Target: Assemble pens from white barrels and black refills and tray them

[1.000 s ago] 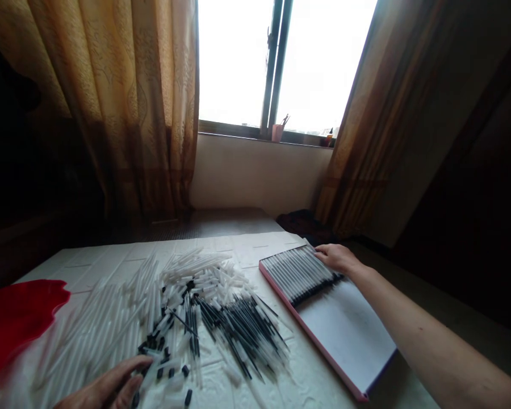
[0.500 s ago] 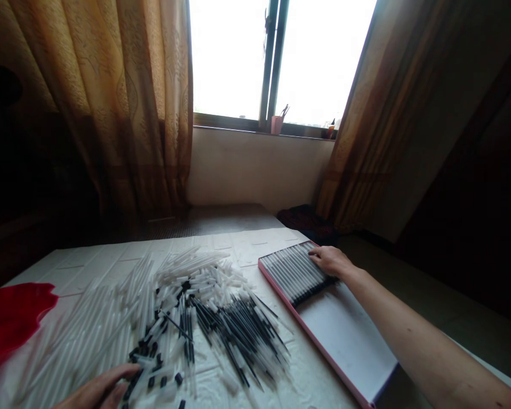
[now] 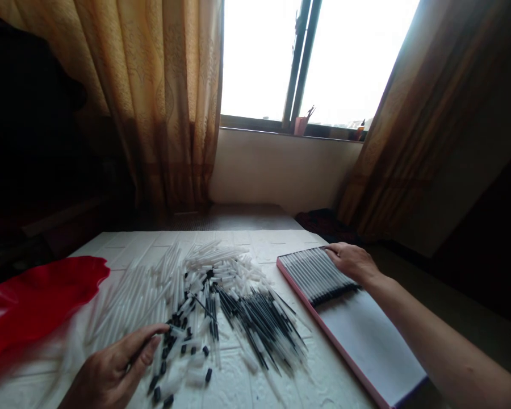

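Observation:
My left hand [image 3: 114,363] is over the near side of the pile, thumb and index finger brought together. A small clear plastic piece [image 3: 179,331] shows at its fingertips. Around it lie short black plugs [image 3: 205,351], clear tubes [image 3: 128,301] and thin dark pen refills [image 3: 264,318] in a loose heap. On the other side, my right hand [image 3: 352,263] is at the far right corner of a shallow pink-edged box [image 3: 332,335], fingers closed at the end of a row of clear pens with black ends [image 3: 319,275]. What those fingers grip is hidden.
A red plastic sheet or bag [image 3: 38,301] lies at the left of the white table cover [image 3: 123,241]. Beyond stands a dark wooden surface [image 3: 247,217]. Curtains [image 3: 170,102] hang beside a window, with a pink cup [image 3: 300,126] on its sill.
The view has swung left, so everything sits further right. My left hand has come further into view. My right hand remains at the box's far right corner.

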Tool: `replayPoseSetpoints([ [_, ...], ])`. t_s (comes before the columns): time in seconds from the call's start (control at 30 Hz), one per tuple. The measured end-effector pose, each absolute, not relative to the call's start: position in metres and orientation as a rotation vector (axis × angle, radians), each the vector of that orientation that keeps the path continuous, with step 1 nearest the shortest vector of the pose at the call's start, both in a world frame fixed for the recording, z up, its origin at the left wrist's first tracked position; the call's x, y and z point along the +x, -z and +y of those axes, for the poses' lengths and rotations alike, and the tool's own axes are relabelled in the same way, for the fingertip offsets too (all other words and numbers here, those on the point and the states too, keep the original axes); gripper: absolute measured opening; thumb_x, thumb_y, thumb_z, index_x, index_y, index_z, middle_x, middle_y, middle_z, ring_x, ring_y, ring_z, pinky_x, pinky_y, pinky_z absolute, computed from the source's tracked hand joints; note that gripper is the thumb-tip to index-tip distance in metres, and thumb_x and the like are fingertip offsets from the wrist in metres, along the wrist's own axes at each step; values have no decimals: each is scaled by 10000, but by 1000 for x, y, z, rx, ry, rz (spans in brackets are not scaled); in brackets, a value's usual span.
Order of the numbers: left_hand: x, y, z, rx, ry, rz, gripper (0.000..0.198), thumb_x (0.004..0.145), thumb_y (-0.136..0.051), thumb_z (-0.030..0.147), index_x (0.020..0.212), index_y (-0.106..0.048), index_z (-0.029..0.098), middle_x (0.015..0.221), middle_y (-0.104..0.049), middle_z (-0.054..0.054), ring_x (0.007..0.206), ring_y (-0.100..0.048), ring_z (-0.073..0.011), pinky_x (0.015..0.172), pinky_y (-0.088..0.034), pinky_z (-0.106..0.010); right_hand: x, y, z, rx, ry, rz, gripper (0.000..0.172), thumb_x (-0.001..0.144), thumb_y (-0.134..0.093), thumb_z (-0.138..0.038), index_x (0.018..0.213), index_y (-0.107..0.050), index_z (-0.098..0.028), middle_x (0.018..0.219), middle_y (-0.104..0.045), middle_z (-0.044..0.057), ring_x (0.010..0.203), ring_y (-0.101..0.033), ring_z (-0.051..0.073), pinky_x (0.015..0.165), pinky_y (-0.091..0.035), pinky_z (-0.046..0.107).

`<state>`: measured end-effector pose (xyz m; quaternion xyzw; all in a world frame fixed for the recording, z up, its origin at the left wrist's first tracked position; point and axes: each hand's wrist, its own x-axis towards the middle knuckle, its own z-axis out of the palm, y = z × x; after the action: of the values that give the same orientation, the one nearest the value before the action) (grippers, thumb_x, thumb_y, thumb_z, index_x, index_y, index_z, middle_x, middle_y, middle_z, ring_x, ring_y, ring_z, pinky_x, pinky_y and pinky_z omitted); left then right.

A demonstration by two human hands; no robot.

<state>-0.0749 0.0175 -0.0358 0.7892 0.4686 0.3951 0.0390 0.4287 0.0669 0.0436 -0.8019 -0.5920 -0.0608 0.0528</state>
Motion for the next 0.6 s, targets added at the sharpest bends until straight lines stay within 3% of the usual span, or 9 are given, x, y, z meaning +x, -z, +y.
replayPoseSetpoints([
  [0.13,-71,26,13,2450,-1179,1263,324,945,-544,515,1038,-743,276,898,-813,14,753,-785,-162,678,-583,-119,371,-55,51,-2141,256,-2013,280,980,-472,-260,1097,-724,-221,1144,-707,92,954,-681,249,792,-468,316],
  [0.27,-70,30,12,2398,-1262,1322,357,952,-517,529,1023,-740,259,895,-808,-2,756,-782,-175,718,-597,-168,296,-51,28,-1820,186,-2249,290,983,-444,-264,1033,-730,-245,1004,-730,52,842,-683,197,706,-428,263],
  [0.4,-69,29,12,2414,-1286,1334,349,967,-493,508,1007,-730,255,871,-806,2,737,-778,-169,724,-594,-175,233,-32,11,-1596,86,-2419,266,961,-491,-243,834,-724,-239,836,-706,14,737,-654,153,632,-375,232],
  [0.6,-69,17,11,2446,-1314,1376,325,968,-491,470,967,-725,243,856,-806,4,719,-776,-160,691,-594,-170,194,-4,3,-1582,21,-2505,193,921,-541,-223,822,-705,-202,860,-703,53,728,-656,177,605,-385,247],
])
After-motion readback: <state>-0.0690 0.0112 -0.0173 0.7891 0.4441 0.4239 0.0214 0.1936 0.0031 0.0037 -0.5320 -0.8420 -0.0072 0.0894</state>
